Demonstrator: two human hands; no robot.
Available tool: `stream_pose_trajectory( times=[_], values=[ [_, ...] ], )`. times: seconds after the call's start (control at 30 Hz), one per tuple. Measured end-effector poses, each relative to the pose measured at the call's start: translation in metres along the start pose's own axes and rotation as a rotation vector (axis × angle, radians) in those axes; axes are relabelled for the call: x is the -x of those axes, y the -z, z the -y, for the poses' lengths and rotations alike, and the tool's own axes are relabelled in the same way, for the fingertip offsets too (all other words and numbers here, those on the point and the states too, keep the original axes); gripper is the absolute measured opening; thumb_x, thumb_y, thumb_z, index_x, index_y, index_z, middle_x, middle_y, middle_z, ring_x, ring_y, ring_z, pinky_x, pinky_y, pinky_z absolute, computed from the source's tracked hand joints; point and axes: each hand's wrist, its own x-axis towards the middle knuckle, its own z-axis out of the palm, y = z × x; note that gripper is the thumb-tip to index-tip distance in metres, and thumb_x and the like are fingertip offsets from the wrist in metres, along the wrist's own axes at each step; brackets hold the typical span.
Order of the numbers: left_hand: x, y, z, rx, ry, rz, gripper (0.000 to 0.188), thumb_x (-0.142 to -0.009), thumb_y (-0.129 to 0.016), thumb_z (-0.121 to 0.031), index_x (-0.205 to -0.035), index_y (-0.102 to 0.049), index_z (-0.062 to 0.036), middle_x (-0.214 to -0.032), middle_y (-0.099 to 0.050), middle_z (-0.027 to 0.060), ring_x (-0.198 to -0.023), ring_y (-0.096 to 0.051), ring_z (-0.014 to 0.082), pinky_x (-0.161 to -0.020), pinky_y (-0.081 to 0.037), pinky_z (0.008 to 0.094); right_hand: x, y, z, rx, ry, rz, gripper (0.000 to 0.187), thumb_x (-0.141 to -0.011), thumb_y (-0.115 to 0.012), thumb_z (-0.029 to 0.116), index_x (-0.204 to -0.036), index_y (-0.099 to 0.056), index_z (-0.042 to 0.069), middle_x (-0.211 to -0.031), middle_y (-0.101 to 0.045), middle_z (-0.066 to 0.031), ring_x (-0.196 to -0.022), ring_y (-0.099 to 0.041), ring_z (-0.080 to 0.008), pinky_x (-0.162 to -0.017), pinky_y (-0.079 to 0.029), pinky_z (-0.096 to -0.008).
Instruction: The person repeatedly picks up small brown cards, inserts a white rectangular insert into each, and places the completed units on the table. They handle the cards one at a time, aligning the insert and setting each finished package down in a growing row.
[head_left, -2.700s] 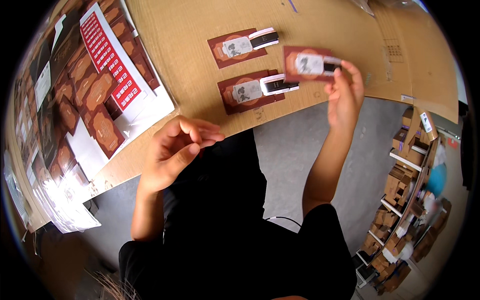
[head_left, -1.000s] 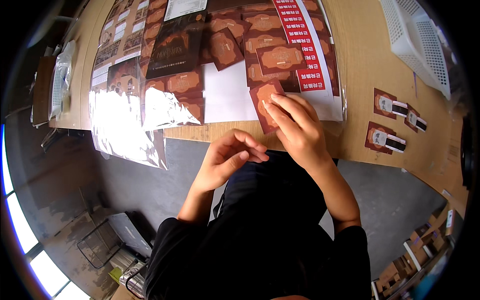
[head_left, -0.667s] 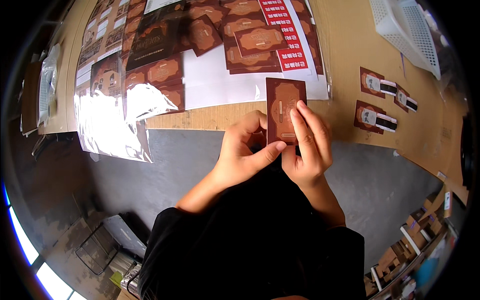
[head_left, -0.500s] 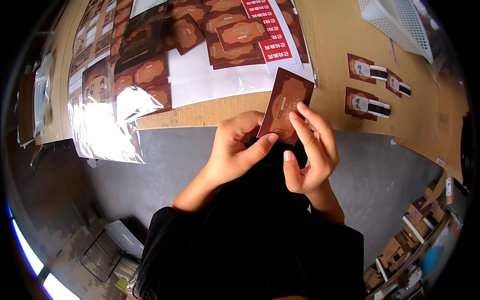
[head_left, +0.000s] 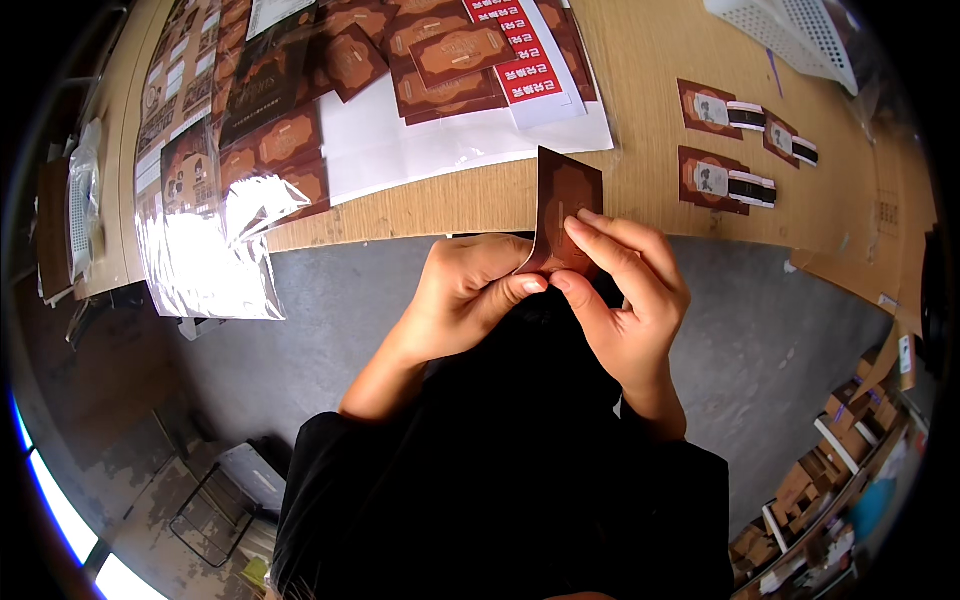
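Workroom with grey floor [head_left: 320, 330] and pale wooden table [head_left: 645, 70]. One red-brown card [head_left: 575, 195], held upright off the table's front edge, before the person's body, its left side bent back; whether it is folded or merely flexed cannot be told. Left hand [head_left: 465, 290]: fingers curled, thumb and forefinger pinching the lower left corner. Right hand [head_left: 635, 295]: fingertips laid on the card's face, thumb at its lower edge. Handling, as judged: light, thin, springy, smooth enough to slide, easily creased; best taken by edges or corners. White perforated basket [head_left: 790, 40], far right of the table, contents not discernible. Cardboard boxes [head_left: 795, 490], on shelving at lower right, contents unseen. Clear plastic sleeve [head_left: 245, 250], table's left, glare over part of it, brown printed sheets beneath.
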Motion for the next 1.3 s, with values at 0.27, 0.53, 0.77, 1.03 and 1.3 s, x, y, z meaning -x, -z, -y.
stream_pose_trajectory(
  times=[0.27,0.53,0.77,1.03,1.3],
  values=[
    [-0.002,0.001,-0.007,-0.087,0.020,0.053,0.020,-0.077,-0.061,-0.019,-0.085,-0.060,-0.0006,-0.065,-0.055,0.0110,-0.057,-0.054,0.0225,-0.053,-0.043,0.0282,-0.001,0.001,-0.001,-0.003,0.022,-0.019,0.030,-0.065,-0.071,0.007,-0.093,-0.062,0.001,-0.088,-0.060,-0.0083,-0.074,-0.059,-0.0193,-0.060,-0.048,-0.0260],
    [-0.001,-0.006,-0.003,0.002,0.015,0.019,0.013,-0.079,-0.060,-0.012,-0.082,-0.059,0.0007,-0.069,-0.057,0.0112,-0.061,-0.056,0.0223,-0.055,-0.044,0.0278,0.003,-0.002,-0.010,0.296,0.303,-0.168,0.021,-0.068,-0.069,0.013,-0.086,-0.064,0.002,-0.081,-0.060,-0.0041,-0.058,-0.051,-0.0136,-0.050,-0.037,-0.0247],
    [-0.003,-0.019,-0.002,0.070,0.095,-0.090,0.006,-0.077,-0.054,-0.003,-0.077,-0.054,0.0032,-0.068,-0.057,0.0098,-0.058,-0.055,0.0150,-0.054,-0.044,0.0238,0.003,-0.010,-0.018,0.594,0.444,-0.273,0.011,-0.070,-0.066,0.013,-0.075,-0.061,0.005,-0.078,-0.057,-0.0012,-0.063,-0.049,-0.0142,-0.057,-0.036,-0.0260],
    [-0.006,-0.023,0.003,0.219,0.328,-0.054,0.028,-0.080,-0.049,-0.003,-0.107,-0.044,0.0025,-0.087,-0.054,0.0036,-0.069,-0.050,0.0072,-0.058,-0.042,0.0189,0.003,-0.011,-0.022,0.528,0.414,-0.161,0.010,-0.069,-0.062,0.010,-0.068,-0.053,0.007,-0.081,-0.058,-0.0032,-0.080,-0.057,-0.0177,-0.068,-0.037,-0.0300],
    [-0.009,-0.022,0.008,0.224,0.321,0.020,0.031,-0.080,-0.047,-0.002,-0.110,-0.041,0.0035,-0.083,-0.053,0.0032,-0.066,-0.048,0.0062,-0.055,-0.040,0.0186,0.001,-0.011,-0.027,0.368,0.316,-0.113,0.012,-0.070,-0.060,0.002,-0.074,-0.049,0.003,-0.086,-0.060,-0.0078,-0.076,-0.058,-0.0208,-0.066,-0.041,-0.0310]
  ],
)
